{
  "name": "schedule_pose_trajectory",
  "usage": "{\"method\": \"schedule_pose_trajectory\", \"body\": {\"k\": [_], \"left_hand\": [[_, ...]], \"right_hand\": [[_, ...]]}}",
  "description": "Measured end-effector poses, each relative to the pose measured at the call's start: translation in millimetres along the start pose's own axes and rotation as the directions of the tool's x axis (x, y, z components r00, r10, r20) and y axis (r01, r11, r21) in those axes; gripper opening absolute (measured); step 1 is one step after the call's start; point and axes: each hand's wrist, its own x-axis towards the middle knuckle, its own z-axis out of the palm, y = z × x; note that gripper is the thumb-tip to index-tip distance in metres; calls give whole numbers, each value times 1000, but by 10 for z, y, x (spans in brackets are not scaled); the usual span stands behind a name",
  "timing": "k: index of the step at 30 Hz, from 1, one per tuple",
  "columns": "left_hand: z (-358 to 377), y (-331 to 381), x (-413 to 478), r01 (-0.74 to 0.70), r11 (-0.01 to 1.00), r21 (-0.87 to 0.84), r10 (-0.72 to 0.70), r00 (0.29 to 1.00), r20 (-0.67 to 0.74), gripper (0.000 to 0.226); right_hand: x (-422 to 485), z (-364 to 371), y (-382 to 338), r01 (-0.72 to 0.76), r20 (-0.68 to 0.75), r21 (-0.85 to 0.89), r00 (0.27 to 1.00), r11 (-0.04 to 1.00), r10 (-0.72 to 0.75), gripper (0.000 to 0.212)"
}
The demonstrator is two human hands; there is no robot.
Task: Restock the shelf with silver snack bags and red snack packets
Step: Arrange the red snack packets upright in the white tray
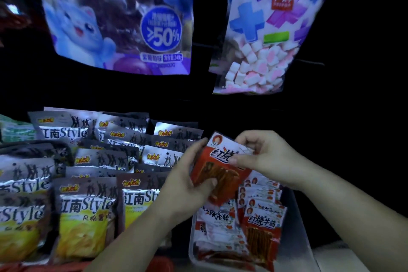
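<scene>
red snack packet (217, 175) hangs in both our hands, long axis near 12 to 6 o'clock. our left hand (187, 183) has fingers clamped on its left edge and our right hand (265, 157) pinches the top. the tray (302, 227) lies at 6 o'clock, just below.

Silver snack bags (86, 212), left half of frame: metallic-looking foil film, shiny, creased, catching glare.
Red snack packet (217, 172), centre: glossy plastic film, smooth.
Bin (302, 225), lower right: translucent plastic, smooth, dull sheen.
Purple pouch (114, 17), upper left: high-gloss plastic.
Marshmallow pouch (265, 28), upper right: glossy film, clear lower panel.
</scene>
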Motion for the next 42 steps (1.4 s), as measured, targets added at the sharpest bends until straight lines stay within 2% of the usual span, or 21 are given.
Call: {"method": "schedule_pose_trajectory", "body": {"k": [2,4,5,6,8,10,13,17,22,25,28,29,31,33,34,39,42], "left_hand": [[-4,200,-156,3,999,-36,-3,1000,5,65],[3,400,-326,12,997,-77,-14,1000,-27,60],[8,482,-400,6,994,-107,-11,999,-44,60],[13,545,-473,0,990,-141,-10,998,-65,61],[20,657,-599,2,982,-188,-21,995,-100,69],[52,710,-710,19,983,-182,-41,993,-114,74],[135,798,-875,29,981,-190,-54,990,-128,71],[209,902,-1065,26,988,-153,-46,991,-125,84],[207,861,-1231,-1,988,-152,-36,971,-236,60],[208,872,-1277,-28,981,-192,-34,949,-313,62],[188,872,-1272,-11,979,-203,-56,945,-322,62],[169,858,-1267,-8,980,-201,-60,942,-330,61],[149,865,-1258,-26,981,-195,-45,937,-348,59],[127,865,-1258,-38,985,-167,-22,939,-344,59],[114,855,-1257,-41,987,-154,-12,946,-325,60],[54,767,-1237,-18,999,-50,10,985,-175,89],[65,796,-1274,-11,993,119,32,985,-169,87]], "right_hand": [[-198,-3,-168,-21,-140,125,989,992,39,18],[-397,51,-273,-110,-353,186,920,976,171,52],[-505,83,-347,-170,-389,233,886,958,252,65],[-619,127,-419,-215,-364,308,873,927,324,71],[-843,211,-546,-240,-259,401,896,884,361,63],[-1058,289,-667,-216,-248,369,914,904,320,58],[-1276,349,-792,-128,-346,389,897,912,274,62],[-1462,417,-829,-82,-487,411,822,908,294,72],[-1509,570,-797,-108,-368,443,884,890,290,74],[-1472,597,-806,-79,-383,364,896,928,226,74],[-1442,573,-794,-17,-431,370,883,929,188,65],[-1436,570,-792,-20,-419,376,888,926,189,65],[-1428,569,-782,-62,-319,426,923,902,214,77],[-1423,586,-776,-101,-192,484,957,869,217,93],[-1421,591,-771,-101,-174,475,963,874,206,98],[-1372,559,-703,-53,-313,411,930,910,195,93],[-1373,553,-659,-10,-365,388,916,922,164,79]]}}
